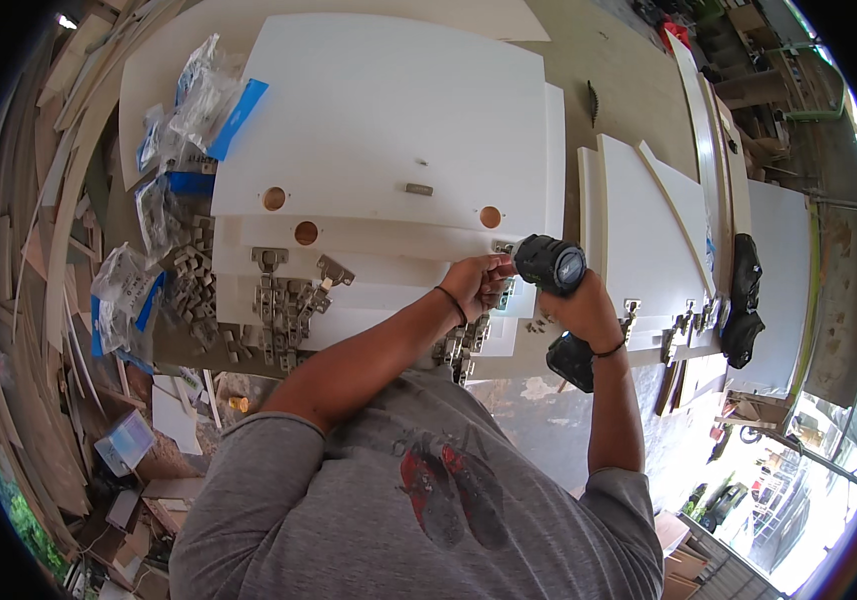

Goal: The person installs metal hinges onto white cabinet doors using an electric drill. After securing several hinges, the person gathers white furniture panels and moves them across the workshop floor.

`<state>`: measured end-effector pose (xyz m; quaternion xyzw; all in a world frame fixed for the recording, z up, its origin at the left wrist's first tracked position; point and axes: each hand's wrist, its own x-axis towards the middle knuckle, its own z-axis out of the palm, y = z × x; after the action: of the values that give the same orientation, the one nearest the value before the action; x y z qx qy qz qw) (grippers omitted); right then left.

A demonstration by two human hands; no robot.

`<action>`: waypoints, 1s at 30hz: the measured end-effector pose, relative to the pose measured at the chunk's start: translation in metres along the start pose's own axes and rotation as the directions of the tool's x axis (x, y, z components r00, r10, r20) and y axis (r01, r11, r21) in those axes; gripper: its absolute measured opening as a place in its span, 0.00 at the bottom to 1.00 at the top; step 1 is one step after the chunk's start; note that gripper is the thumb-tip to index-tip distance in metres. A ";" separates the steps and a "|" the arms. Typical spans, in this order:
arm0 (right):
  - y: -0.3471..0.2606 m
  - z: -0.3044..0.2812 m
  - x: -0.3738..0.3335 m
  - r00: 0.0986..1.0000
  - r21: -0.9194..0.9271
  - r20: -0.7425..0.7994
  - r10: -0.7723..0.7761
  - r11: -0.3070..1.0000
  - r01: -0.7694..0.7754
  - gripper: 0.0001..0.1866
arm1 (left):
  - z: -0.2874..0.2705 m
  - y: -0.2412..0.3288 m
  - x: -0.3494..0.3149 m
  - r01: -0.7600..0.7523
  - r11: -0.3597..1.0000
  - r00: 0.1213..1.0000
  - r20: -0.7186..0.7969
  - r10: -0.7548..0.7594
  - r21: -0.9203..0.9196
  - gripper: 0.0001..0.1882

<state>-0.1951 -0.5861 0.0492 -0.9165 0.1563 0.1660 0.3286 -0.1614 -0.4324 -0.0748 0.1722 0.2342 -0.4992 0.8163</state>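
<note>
We are gripping a black cordless drill in our right hand, its fingers clamped round the handle, near the middle of the worktop's near edge. We are holding our left hand just beside the drill's front end, fingers curled in next to a metal hinge; we cannot tell whether the fingertips are closed on anything. That hinge is sitting by the near right part of the white panels. Under our left wrist, more hinges are lying heaped at the near edge, and a second hinge heap is lying to the left along it. A large white panel is stretching toward the far edge, a small metal piece resting on it. Toward the near left corner, small metal parts are lying piled, with clear plastic bags along the left edge. At the right, smaller white panels are lying near a black object at the near right corner.
</note>
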 end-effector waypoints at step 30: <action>-0.010 -0.013 0.037 0.976 -0.231 0.187 -0.110 0.961 0.153 0.18 | -0.035 0.005 -0.041 -0.130 0.972 0.990 0.032 0.139 -0.196 0.18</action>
<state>-0.1553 -0.5944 0.0489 -0.9404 0.0441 0.2405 0.2362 -0.1802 -0.3825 -0.0809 0.0959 0.2507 -0.4215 0.8662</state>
